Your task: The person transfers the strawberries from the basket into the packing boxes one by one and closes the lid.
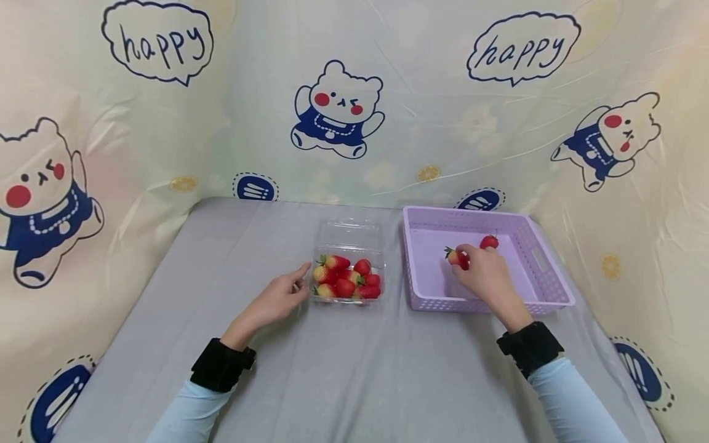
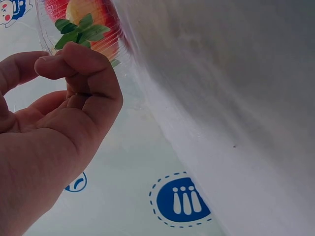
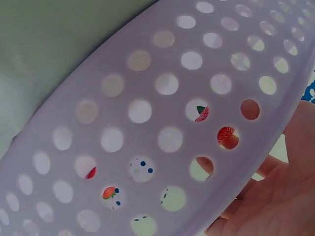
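Observation:
A clear plastic box (image 1: pixel 350 236) with its lid folded back stands mid-table, and several red and pale-yellow strawberries (image 1: pixel 344 288) fill it. Beside its left wall is my left hand (image 1: pixel 280 296), fingers loosely bent, fingertips right at the wall. The left wrist view shows nothing between those fingers, with a leafy strawberry (image 2: pixel 91 30) just past them. My right hand (image 1: pixel 487 274) reaches into a lilac plastic basket (image 1: pixel 423 246) and pinches a strawberry (image 1: pixel 456 258) low inside it. Behind that hand, another red strawberry (image 1: pixel 489 242) lies on the basket floor.
A grey cloth (image 1: pixel 343 369) covers the table. The basket's perforated wall (image 3: pixel 142 113) stands between the right wrist camera and most of the inside. A printed curtain (image 1: pixel 249 123) with cartoon bears closes off the back and both sides.

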`<state>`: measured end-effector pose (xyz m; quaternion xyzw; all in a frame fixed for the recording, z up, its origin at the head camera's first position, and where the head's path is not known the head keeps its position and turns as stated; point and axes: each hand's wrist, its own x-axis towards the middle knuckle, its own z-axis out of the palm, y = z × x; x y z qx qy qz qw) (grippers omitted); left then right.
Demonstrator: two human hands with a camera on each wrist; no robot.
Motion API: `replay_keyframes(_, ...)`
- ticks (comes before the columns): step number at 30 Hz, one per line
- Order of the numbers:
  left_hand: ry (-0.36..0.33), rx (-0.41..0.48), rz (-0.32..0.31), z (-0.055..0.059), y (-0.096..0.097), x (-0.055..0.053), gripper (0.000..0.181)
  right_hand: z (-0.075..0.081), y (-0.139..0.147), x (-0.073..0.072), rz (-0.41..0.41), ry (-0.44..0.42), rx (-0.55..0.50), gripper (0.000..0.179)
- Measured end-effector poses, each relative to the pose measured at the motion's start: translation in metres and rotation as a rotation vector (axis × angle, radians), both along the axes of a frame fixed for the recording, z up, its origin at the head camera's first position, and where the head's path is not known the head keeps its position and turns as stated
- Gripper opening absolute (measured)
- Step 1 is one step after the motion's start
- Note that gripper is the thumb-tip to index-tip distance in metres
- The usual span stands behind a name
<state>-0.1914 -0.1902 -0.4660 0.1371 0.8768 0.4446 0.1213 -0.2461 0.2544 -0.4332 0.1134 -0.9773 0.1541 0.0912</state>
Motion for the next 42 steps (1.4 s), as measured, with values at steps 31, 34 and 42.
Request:
replay_keyframes(31, -0.016, -0.013, 0.015, 0.001, -0.001, 0.000, 0.062, 0.010, -0.038, 0.000, 0.021, -0.019, -0.112, 0.043)
replay_keyframes(34, -0.013, -0.013, 0.009, 0.001, -0.001, -0.001, 0.062, 0.012, -0.043, 0.000, 0.030, -0.021, -0.120, 0.043)
replay_keyframes(42, -0.011, -0.019, 0.010, 0.000, 0.000, -0.001, 0.062, 0.019, -0.059, 0.003, 0.065, -0.017, -0.133, 0.043)
